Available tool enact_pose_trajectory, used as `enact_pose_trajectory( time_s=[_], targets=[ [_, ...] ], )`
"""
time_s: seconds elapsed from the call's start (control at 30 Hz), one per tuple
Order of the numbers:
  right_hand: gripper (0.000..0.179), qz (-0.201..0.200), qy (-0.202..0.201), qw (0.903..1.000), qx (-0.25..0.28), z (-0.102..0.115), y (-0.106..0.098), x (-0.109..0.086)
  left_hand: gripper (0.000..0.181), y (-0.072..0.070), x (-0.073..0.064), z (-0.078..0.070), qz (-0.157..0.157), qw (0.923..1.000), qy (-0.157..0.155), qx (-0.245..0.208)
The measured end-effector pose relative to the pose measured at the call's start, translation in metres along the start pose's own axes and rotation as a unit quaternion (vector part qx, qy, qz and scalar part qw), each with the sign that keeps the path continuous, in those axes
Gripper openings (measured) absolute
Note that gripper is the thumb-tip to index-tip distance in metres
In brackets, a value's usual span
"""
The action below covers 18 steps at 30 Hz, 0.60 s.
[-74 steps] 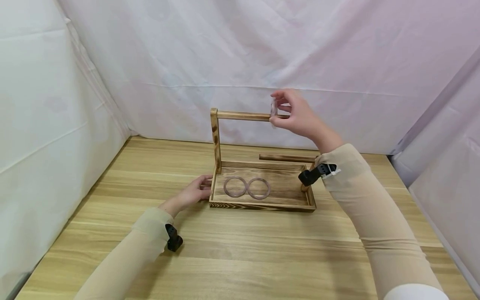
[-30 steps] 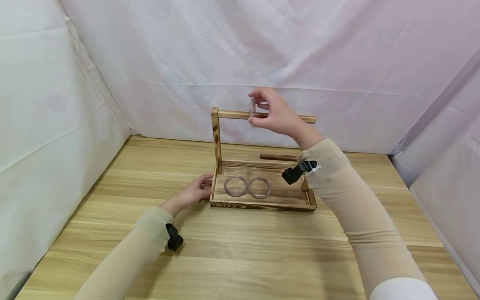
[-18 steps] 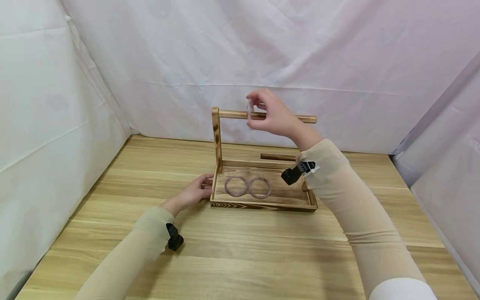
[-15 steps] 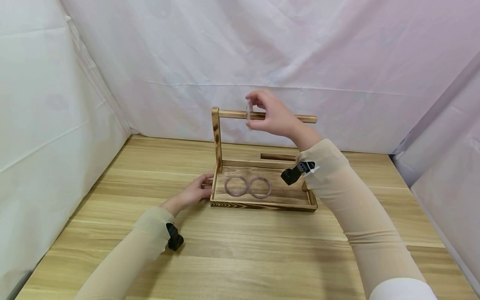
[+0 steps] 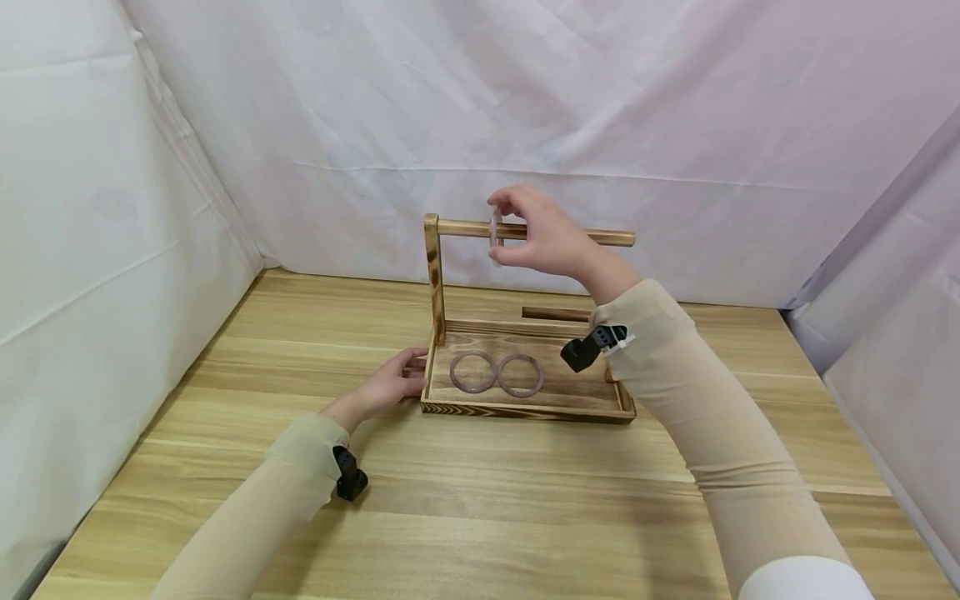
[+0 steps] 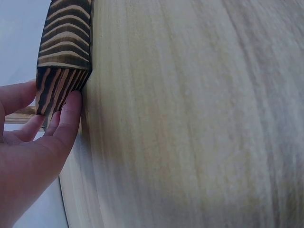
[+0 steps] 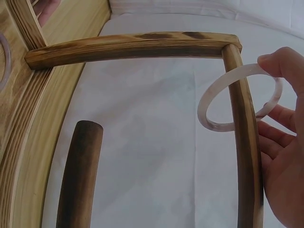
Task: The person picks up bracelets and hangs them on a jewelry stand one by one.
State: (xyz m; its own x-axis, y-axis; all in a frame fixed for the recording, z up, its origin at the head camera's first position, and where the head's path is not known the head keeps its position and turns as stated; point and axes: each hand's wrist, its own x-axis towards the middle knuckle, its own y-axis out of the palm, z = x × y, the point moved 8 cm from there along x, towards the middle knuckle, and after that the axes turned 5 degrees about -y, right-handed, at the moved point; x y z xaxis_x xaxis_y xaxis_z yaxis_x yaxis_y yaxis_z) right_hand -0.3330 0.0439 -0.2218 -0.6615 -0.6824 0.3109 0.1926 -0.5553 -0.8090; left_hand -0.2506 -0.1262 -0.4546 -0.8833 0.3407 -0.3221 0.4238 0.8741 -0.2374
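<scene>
In the head view my right hand (image 5: pixel 551 237) pinches a pale, translucent bangle (image 5: pixel 493 236) between thumb and fingers. The upper rod (image 5: pixel 461 227) of a brown wooden stand runs through that bangle, as the right wrist view shows, with the bangle (image 7: pixel 205 107) not far from the post. My left hand (image 5: pixel 382 383) touches the left end of the stand's tray (image 5: pixel 525 412) with its fingers extended; in the left wrist view its fingertips lie against the striped end wall (image 6: pixel 57 90). Two mauve bangles, a left one (image 5: pixel 452 372) and a right one (image 5: pixel 542 377), lie side by side in the tray.
A tall post (image 5: pixel 434 283) at the tray's left carries the upper rod, whose right end is free. A lower dark rod (image 5: pixel 555 314) sits behind the tray, partly hidden by my right sleeve. White cloth (image 5: pixel 360 125) hangs behind the wooden table (image 5: pixel 450 500).
My right hand has moved left along the upper rod with its bangle, then slightly farther left and down in the last half second. My left hand and the tray's bangles look the same.
</scene>
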Motion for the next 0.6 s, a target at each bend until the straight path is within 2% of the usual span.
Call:
enact_pose_trajectory(
  time_s=[0.6],
  targets=[
    [0.062, 0.035, 0.006, 0.9976, -0.06, 0.0019, 0.0054, -0.0018, 0.056, 0.0028, 0.0001, -0.0015, 0.005, 0.9999, -0.006, -0.006]
  ],
)
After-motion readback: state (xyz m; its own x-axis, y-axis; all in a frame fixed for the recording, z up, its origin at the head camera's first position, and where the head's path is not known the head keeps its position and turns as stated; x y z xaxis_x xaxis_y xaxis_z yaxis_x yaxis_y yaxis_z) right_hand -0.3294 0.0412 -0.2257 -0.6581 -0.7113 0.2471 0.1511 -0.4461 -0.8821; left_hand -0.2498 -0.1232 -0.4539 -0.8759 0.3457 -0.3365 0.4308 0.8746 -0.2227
